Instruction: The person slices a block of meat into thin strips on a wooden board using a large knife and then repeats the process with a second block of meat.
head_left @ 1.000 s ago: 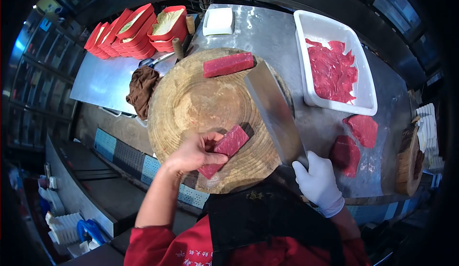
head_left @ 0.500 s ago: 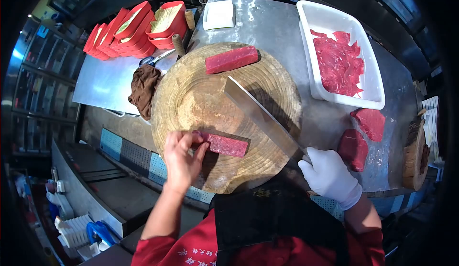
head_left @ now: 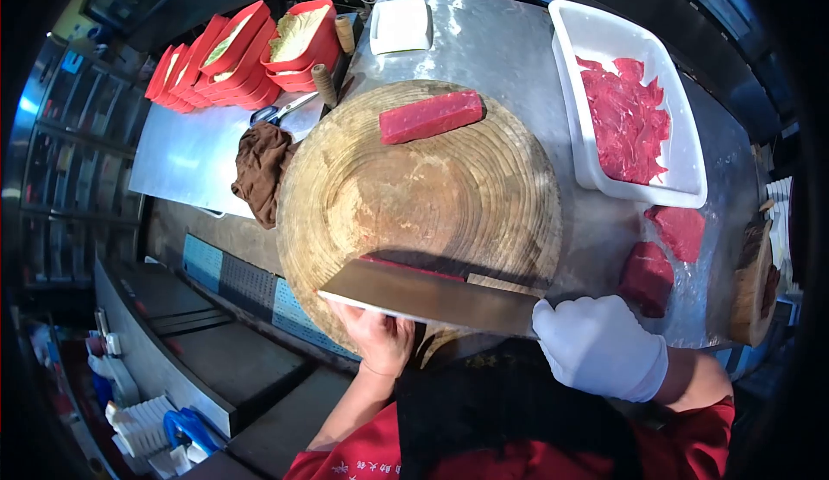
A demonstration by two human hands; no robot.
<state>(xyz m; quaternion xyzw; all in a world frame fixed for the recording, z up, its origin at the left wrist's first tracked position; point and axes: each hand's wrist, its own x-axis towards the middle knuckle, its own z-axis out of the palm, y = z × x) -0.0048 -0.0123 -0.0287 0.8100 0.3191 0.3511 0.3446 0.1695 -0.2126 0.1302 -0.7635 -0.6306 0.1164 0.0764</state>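
In my right hand (head_left: 602, 348), which wears a white glove, is the handle of a wide cleaver (head_left: 432, 297). Its blade lies slantwise across the near part of the round wooden chopping block (head_left: 414, 195), its tip toward the left. A strip of red meat (head_left: 414, 267) shows only as a thin edge past the blade; the rest is hidden under it. My bare left hand (head_left: 380, 337) is at the block's near edge, against or just under the blade, and its fingertips are covered. A second meat strip (head_left: 430, 117) rests on the far side of the block.
Right of the block stands a white tub (head_left: 566, 126) with sliced meat (head_left: 623, 122); two meat chunks (head_left: 646, 279) lie nearer. Left are a brown cloth (head_left: 259, 165), scissors (head_left: 281, 111) and stacked red containers (head_left: 242, 48). A white dish (head_left: 401, 25) sits at the back.
The cleaver has swung from upright-slanted to nearly level, coming toward me over the near meat strip. My left hand has moved right and nearer, and its fingers are now behind the blade.
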